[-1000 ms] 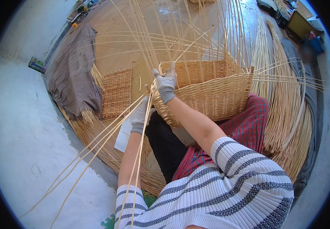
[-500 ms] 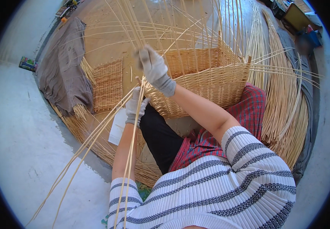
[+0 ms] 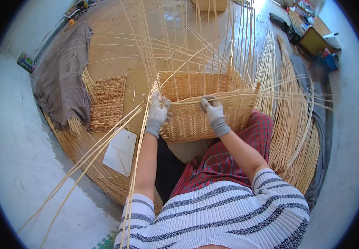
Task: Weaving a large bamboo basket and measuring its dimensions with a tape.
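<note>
A rectangular wicker basket (image 3: 196, 122) with tall upright stakes stands in front of my lap. My left hand (image 3: 158, 111), in a pale grey-white glove, closes on its near left corner beside a bunch of long canes (image 3: 100, 145) trailing back past my left arm. Along the front rim, my gloved right hand (image 3: 213, 108) pinches the top edge, where thin canes (image 3: 187, 101) lie across. Some fingertips of both hands are hidden behind the weave.
A flat woven panel (image 3: 108, 99) lies at left, next to a grey cloth (image 3: 63, 79) over canes. A white sheet (image 3: 120, 151) is near my left forearm. Long cane bundles (image 3: 293, 145) lie at right. Another basket (image 3: 210, 5) stands at the far edge.
My right hand has let go of the upright stakes at the left corner and come down right to the front rim. My left hand has shifted up and right onto the corner.
</note>
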Tool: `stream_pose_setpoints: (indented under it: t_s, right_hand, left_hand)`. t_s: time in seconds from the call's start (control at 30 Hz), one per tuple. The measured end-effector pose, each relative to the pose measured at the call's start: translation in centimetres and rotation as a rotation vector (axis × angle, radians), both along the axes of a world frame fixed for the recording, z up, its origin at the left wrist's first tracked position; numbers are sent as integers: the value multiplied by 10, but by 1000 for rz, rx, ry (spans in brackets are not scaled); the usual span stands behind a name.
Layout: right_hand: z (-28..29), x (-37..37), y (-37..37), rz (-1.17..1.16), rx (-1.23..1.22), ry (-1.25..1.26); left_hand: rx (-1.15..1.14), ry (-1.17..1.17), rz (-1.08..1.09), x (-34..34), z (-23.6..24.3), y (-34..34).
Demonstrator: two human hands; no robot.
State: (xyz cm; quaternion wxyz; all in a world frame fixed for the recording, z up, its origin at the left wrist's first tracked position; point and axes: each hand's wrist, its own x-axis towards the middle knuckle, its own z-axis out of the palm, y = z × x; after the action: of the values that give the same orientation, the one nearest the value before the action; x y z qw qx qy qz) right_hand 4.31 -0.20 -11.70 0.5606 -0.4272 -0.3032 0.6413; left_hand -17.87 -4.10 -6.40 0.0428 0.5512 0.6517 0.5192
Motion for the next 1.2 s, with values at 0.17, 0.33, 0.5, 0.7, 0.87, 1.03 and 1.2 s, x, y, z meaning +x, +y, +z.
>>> stream_pose_setpoints:
  t_s: [0.17,0.33,0.5,0.7,0.87,1.03,1.2]
  right_hand:
    - [104,-79,62,-109,889,-983]
    - [96,-49,91,173,733,99]
    - [25,54,4,-65,1,-180]
    - [64,37,70,-111,572,-501]
    - [115,25,89,-14,1059,-609]
    - [22,101,18,243,399,-447]
    - [70,71,59,503,529,-573]
  left_hand:
    - [-723,-592,-237,2,-1,23]
    - [-691,-702,-270,2,-3,26]
    - [-159,-40,112,35,-3,9]
    - [-535,525,-294,93,4,-5]
    - [-322,590,-304,83,-5,8]
    - [-405,653,-221,88,-32,7]
    - [-488,412,-233,95,-15,-4]
